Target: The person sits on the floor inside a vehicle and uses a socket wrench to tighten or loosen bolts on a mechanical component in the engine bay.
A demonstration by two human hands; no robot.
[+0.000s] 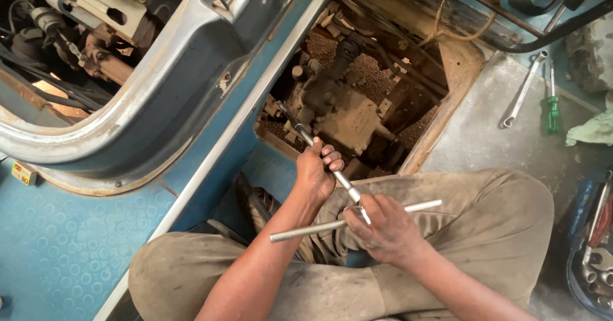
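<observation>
Cross wrench (332, 187) gripped by left hand (314, 174), right hand (383, 231), tip seemingly on gearbox (345, 113)

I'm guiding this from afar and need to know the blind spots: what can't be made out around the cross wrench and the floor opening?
- Head view: the far tip of the cross wrench disappears among the rusty machinery, so what it sits on is hidden.
- The wrench's centre joint is covered by the right hand.
- The left hand hides the shaft beneath it.
- The tool bin is cut off by the right edge.

Floor opening (460, 59) ahead of knees — gearbox (345, 113) in it; spanner (523, 90), screwdriver (552, 107) on floor right.
</observation>
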